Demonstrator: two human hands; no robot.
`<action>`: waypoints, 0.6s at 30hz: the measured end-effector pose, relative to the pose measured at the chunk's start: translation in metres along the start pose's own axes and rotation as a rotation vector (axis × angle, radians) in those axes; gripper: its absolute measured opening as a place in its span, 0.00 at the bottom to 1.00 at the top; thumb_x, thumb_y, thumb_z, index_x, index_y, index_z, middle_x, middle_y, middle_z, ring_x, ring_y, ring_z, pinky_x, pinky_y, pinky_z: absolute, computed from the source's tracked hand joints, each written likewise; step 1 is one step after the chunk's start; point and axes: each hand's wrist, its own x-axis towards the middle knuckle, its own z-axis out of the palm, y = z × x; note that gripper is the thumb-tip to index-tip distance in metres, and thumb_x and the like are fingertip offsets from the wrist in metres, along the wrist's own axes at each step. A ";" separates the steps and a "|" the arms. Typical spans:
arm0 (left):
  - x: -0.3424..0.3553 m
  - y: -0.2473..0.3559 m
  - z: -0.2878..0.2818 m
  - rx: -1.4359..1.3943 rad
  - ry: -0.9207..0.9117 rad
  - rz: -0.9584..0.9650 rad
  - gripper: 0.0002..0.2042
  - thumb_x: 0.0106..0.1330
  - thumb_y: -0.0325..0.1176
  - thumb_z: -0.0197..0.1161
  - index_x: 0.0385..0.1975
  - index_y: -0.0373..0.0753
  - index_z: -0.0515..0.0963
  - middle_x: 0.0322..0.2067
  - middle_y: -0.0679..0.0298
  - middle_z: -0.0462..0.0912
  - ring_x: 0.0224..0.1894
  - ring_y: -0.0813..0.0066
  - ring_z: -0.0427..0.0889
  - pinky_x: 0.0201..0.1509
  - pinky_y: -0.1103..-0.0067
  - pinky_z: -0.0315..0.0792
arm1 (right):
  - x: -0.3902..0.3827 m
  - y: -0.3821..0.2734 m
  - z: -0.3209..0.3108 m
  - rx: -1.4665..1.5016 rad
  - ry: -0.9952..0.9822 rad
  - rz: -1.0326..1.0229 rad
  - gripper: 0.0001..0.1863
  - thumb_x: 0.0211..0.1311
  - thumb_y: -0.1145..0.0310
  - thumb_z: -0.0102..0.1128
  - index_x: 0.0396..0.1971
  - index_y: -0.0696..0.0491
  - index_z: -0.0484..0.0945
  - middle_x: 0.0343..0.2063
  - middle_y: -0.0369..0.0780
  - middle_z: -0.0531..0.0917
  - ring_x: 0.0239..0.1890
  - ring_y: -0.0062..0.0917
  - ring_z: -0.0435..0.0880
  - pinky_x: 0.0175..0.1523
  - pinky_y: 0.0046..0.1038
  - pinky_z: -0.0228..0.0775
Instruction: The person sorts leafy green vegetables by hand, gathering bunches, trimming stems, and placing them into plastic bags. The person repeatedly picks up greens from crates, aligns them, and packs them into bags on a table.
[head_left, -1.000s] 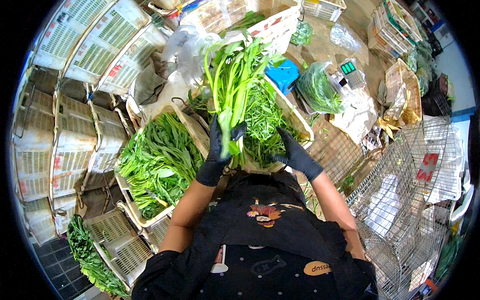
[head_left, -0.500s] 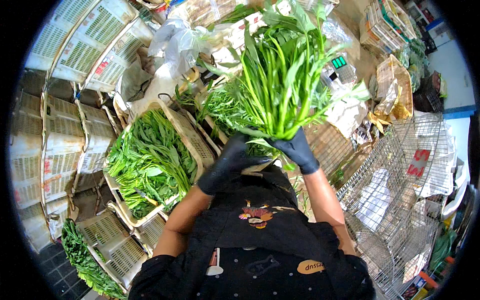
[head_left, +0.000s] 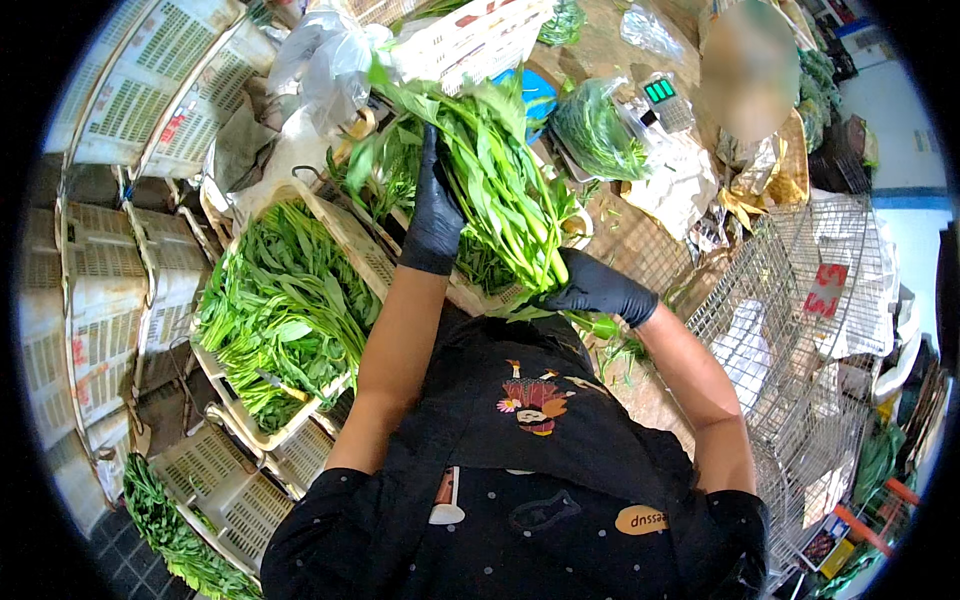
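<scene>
Bunch [head_left: 510, 190] swung left and tipped over since half a second ago: we had it near upright, right of centre; now it slanted, leaves upper left, stem ends lower right. We held it over the loose greens [head_left: 482, 268] in the middle, between both black-gloved hands. Our left hand [head_left: 433, 210] had moved up from the stems to the leafy part: fingers straight, pressed together, along the bunch's left side; thumb hidden, so we couldn't tell if it pinched. Our right hand [head_left: 600, 287] stayed low, pinching the stem ends. Left crate [head_left: 345, 240], piled with greens, sat just beside our left forearm. Beyond the bunch we saw bagged greens [head_left: 598, 130] near a lit green display [head_left: 660, 92]. Wire rack [head_left: 790, 300] stood to our right.
</scene>
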 end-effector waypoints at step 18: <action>0.014 0.034 0.090 0.219 0.090 0.209 0.10 0.56 0.35 0.48 0.34 0.38 0.70 0.29 0.61 0.74 0.30 0.70 0.73 0.36 0.75 0.69 | 0.026 -0.062 -0.036 0.196 0.990 -0.177 0.08 0.46 0.75 0.55 0.29 0.59 0.73 0.26 0.42 0.76 0.27 0.28 0.75 0.34 0.25 0.66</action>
